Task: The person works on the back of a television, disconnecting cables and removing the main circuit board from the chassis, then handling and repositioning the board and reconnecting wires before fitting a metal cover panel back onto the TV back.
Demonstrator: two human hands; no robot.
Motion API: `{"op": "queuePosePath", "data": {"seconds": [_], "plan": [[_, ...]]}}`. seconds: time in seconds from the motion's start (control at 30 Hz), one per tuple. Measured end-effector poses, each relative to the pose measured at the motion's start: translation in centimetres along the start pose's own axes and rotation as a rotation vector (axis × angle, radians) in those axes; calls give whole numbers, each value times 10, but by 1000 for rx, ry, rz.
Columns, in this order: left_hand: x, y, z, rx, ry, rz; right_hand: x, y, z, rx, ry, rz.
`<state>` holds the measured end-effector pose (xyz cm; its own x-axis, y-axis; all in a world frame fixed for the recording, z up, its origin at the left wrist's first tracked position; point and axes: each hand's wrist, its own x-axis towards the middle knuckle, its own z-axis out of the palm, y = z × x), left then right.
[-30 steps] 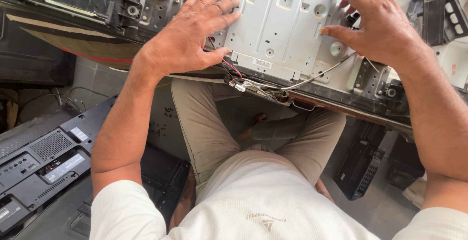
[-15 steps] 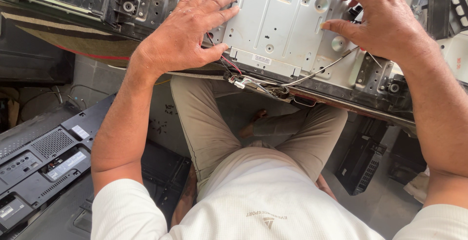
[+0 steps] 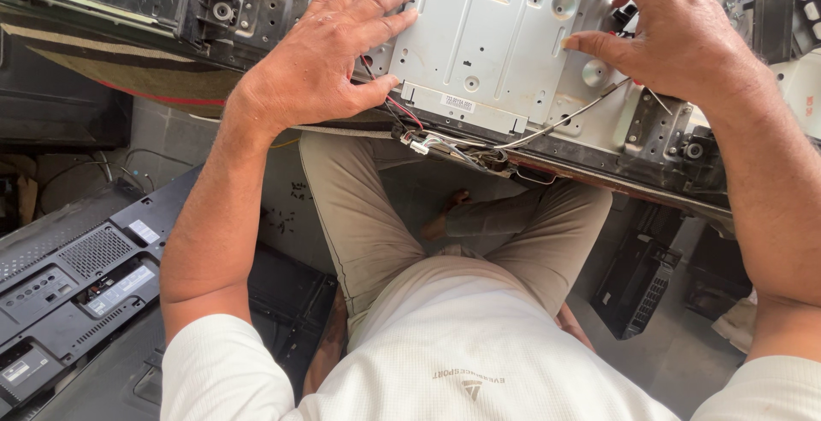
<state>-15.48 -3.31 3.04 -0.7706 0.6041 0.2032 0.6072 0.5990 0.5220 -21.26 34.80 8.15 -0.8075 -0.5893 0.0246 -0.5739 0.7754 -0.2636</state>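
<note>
Head view: grey metal chassis plate [image 3: 487, 36] lies far-centre, over the lap. Left hand [image 3: 321, 62] flat on its left edge, fingers spread; right hand [image 3: 676, 32] arched, fingers curled, empty. Loose wires [image 3: 445, 143] at near edge could snag or pinch if plate slides.

An electronics repair workshop, set up on a bare concrete floor [image 3: 684, 361]. A stripped television chassis [image 3: 496, 36] with loose wires [image 3: 445, 143] lies far ahead; a removed black plastic back cover [image 3: 77, 293] sits near left, and another black casing part [image 3: 637, 284] lies right.
</note>
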Motion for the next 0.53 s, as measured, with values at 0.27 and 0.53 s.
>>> {"op": "queuePosePath", "data": {"seconds": [0.27, 0.53], "plan": [[0, 2, -1, -2, 0, -2, -1, 8, 6, 61, -38, 37], [-1, 4, -3, -32, -6, -15, 2, 0, 2, 9, 17, -44]]}}
